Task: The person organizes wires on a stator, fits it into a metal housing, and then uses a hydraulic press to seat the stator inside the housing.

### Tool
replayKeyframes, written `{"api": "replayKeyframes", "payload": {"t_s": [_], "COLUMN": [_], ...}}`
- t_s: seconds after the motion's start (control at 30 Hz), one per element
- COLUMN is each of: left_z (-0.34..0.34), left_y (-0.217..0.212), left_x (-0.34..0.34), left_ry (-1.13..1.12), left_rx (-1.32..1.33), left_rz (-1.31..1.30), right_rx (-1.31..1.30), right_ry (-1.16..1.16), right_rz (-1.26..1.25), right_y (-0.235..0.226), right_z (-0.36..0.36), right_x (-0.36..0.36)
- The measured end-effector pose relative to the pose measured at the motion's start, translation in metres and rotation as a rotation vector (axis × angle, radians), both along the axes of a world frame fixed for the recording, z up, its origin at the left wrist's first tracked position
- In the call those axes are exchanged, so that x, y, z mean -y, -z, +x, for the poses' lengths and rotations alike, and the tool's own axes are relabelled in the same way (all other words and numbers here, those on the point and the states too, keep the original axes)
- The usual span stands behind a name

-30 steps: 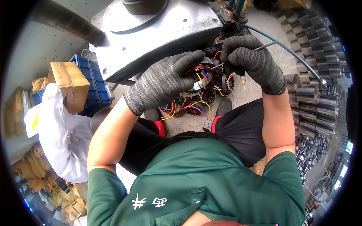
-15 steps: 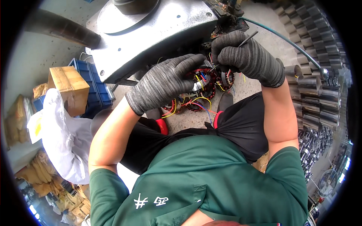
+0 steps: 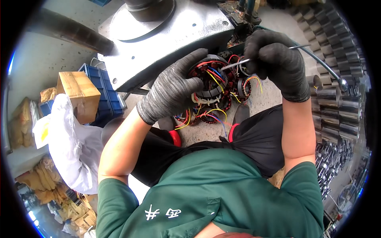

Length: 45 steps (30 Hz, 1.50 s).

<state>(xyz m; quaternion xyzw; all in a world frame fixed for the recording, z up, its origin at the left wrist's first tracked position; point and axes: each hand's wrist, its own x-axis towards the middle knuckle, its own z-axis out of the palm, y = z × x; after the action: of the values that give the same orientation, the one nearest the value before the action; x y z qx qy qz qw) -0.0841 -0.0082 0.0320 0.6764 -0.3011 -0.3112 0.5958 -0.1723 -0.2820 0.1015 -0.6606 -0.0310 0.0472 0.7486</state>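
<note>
Dark knit gloves on both hands (image 3: pixel 174 93), green tee w/ white marks, black trousers.

One head-worn fisheye camera is looking steeply down from close above, facing the person's green shirt (image 3: pixel 222 190), forearms and both raised gloved hands.

The left hand (image 3: pixel 174 89) in its grey knit glove lifted the round black motor stator with coloured wires (image 3: pixel 210 79) higher, clear of the others on the floor. The black-gloved right hand (image 3: pixel 278 63) rose with it and turned its thin metal tool (image 3: pixel 238 63) toward the windings.
</note>
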Motion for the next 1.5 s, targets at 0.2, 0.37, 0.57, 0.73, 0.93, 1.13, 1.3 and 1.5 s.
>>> {"api": "replayKeyframes", "payload": {"t_s": [0.2, 0.37, 0.57, 0.73, 0.93, 1.13, 1.3, 1.5], "left_z": [0.004, 0.010, -0.001, 0.000, 0.010, 0.013, 0.013, 0.014], "left_y": [0.000, 0.012, -0.003, 0.003, 0.004, 0.005, 0.005, 0.008], "left_x": [-0.003, -0.007, 0.002, -0.005, -0.006, -0.011, -0.011, -0.011], "left_ry": [-0.025, -0.072, -0.117, -0.173, -0.166, -0.158, -0.154, -0.211], "left_rx": [0.159, 0.582, -0.319, 0.255, 0.607, 0.596, 0.549, 0.675], "left_rz": [-0.183, -0.184, -0.477, -0.254, -0.244, -0.189, -0.143, -0.046], "right_rx": [0.209, 0.242, 0.271, 0.277, 0.304, 0.369, 0.642, 0.794], "right_ry": [0.241, 0.208, 0.223, 0.192, 0.206, 0.217, 0.216, 0.289], "right_rz": [0.039, 0.051, -0.063, -0.094, -0.155, -0.281, -0.613, -0.851], "right_y": [0.018, 0.018, 0.022, 0.023, 0.025, 0.024, 0.034, 0.043], "right_z": [-0.001, -0.002, -0.006, -0.005, -0.004, 0.000, 0.009, 0.013], "right_x": [0.003, -0.010, -0.023, -0.032, -0.032, -0.037, -0.041, -0.048]}}
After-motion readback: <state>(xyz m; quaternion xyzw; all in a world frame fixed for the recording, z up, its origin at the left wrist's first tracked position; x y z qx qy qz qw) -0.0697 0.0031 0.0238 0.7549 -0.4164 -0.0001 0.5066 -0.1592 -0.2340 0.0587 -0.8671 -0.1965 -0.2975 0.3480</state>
